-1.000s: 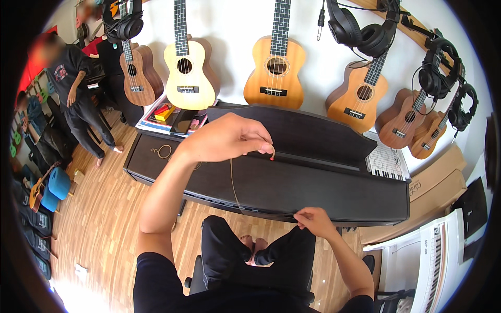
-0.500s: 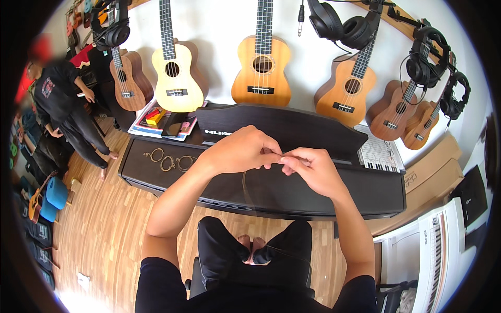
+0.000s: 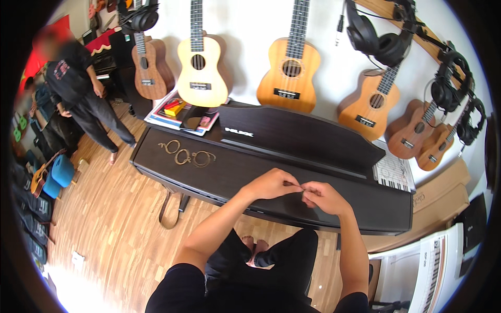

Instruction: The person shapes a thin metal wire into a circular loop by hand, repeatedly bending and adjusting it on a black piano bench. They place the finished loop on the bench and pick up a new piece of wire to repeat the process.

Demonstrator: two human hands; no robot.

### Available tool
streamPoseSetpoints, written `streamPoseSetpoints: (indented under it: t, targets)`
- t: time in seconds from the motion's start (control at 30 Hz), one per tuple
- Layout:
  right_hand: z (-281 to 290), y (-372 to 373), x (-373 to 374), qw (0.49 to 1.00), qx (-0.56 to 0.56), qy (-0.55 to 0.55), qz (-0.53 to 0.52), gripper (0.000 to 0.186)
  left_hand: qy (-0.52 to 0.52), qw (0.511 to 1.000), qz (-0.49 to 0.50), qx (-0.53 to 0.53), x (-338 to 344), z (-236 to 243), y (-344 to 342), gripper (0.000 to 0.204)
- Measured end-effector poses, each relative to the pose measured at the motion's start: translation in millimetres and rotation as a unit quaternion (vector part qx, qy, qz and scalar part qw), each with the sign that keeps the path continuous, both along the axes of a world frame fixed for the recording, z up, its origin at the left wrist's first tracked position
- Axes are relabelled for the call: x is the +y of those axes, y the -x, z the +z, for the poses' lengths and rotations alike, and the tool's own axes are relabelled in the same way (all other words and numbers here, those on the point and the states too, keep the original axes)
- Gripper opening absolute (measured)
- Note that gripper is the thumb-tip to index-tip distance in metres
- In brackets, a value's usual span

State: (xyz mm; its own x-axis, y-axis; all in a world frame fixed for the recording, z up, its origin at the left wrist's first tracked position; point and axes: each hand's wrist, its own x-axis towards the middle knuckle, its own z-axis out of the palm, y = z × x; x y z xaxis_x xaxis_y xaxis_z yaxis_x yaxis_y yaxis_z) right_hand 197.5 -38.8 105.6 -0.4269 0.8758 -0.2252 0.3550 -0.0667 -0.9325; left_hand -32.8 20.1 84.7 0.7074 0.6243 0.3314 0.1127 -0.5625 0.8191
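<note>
Between the fingertips (image 3: 299, 187), a tight pinch

Left hand (image 3: 272, 185) and right hand (image 3: 323, 198) meet, fingers closed; any held strand is too fine to make out; leftward and beyond, nearer the left hand, three thin tan coils (image 3: 190, 156) lie in a sideways row on the piano lid (image 3: 241, 166).

short sleeves (image 3: 180, 286) and trousers (image 3: 292, 253) both seem black.

From the view's centre, at eleven o'clock hangs a pale-topped ukulele (image 3: 202, 73); between one and two, black headphones (image 3: 391, 48); at four, a white digital piano (image 3: 441, 261); at nine, a blue chair (image 3: 63, 169); at ten, a standing person in black (image 3: 73, 73).
</note>
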Motion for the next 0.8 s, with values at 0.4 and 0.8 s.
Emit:
streamPoseSetpoints:
  t: [0.4,0.8]
  targets:
    - [-58.5,8.6,8.2,0.739,0.636,0.219,-0.015,0.032,0.151,0.972,0.101,-0.151,8.8,-45.9,-3.0,0.02]
    - [-28.4,66.3,6.7,0.863,0.294,-0.269,-0.311,0.028,0.003,0.985,0.119,-0.123,-39.2,-58.2,-27.5,0.019]
